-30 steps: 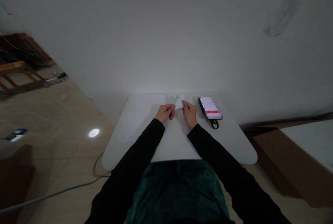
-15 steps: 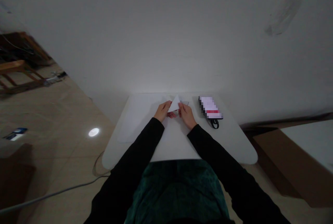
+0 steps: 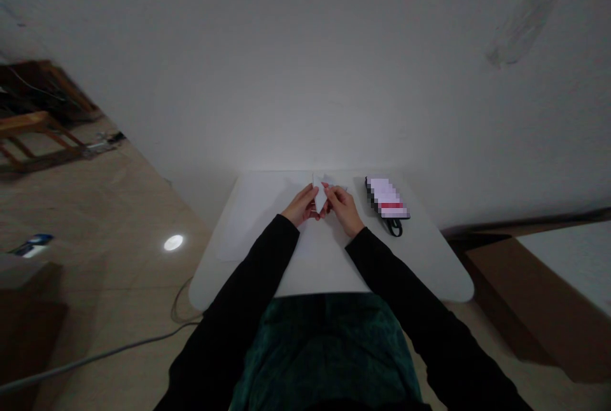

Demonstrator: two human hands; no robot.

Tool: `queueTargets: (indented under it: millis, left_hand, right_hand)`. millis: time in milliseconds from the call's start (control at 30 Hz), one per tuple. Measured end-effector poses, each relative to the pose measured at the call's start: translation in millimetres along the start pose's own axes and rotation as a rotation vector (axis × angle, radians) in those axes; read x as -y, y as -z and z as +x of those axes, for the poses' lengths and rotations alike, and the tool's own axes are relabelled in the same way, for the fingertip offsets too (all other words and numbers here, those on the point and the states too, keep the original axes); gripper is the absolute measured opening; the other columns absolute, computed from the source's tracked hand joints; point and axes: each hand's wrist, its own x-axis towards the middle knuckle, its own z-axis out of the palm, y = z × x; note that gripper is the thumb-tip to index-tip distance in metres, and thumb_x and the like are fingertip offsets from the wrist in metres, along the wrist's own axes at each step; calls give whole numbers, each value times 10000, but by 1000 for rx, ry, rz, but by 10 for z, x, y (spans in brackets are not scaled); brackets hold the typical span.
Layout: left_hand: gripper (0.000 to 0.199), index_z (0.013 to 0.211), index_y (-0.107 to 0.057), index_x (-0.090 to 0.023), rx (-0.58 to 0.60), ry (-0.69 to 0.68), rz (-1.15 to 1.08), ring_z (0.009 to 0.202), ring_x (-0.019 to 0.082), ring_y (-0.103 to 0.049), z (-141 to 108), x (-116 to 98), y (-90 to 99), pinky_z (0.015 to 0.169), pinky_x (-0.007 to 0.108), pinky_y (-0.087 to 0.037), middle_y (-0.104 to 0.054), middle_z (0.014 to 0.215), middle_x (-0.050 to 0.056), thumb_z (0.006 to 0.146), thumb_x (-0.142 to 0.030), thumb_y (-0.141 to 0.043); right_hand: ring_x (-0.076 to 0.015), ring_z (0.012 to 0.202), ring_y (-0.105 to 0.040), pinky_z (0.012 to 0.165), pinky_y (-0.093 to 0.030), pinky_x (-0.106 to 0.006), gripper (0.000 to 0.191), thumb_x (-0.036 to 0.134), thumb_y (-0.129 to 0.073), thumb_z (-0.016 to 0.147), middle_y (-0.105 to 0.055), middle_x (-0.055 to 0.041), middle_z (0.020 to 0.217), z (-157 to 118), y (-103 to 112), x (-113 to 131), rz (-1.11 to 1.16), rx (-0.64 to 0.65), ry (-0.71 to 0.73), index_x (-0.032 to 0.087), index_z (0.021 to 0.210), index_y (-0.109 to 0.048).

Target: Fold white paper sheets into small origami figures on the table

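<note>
Here, left hand and right hand share a grip on folded paper.

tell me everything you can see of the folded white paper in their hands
The folded white paper looks like a plain, matte sheet, folded into a narrow pointed shape. It stands tilted, its tip pointing up and away from the person, pinched at its lower part between the left hand and the right hand. No printing shows on it; its finer creases are too small to make out.

Black sleeves end at the hands, above dark green patterned clothing.
</note>
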Motion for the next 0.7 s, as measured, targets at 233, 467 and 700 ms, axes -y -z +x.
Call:
queueTargets:
  millis: [233, 467, 700]
  left_hand:
    - [506, 1089, -439, -206, -216, -40, 77, 507, 100, -578, 53, 59, 45, 451, 201, -441, -569, 676, -21, 781, -595, -540]
    - [508, 1084, -409, -201, -225, -104, 182, 524, 100, -579, 85, 127, 92, 537, 259, -519, -584, 687, -28, 768, -561, -577]
    - [486, 1122, -426, -200, -225, -187, 268, 537, 113, -575, 81, 139, 95, 507, 231, -488, -577, 688, -14, 814, -564, -519]
  right_hand:
    - [-146, 743, -606, 594, -494, -243, 311, 449, -657, 726, -628, -30, 864, -3, 7, -13, -152, -189, 108, 204, 891, -561]
    - [-175, 854, -613, 659, -527, -274, 296, 402, -681, 690, -636, -56, 963, -5, -37, -69, -183, -124, 93, 196, 889, -605]
    - [-185, 893, -622, 701, -541, -298, 327, 377, -696, 678, -630, -67, 985, 28, -35, -156, -128, -110, 67, 180, 920, -599]
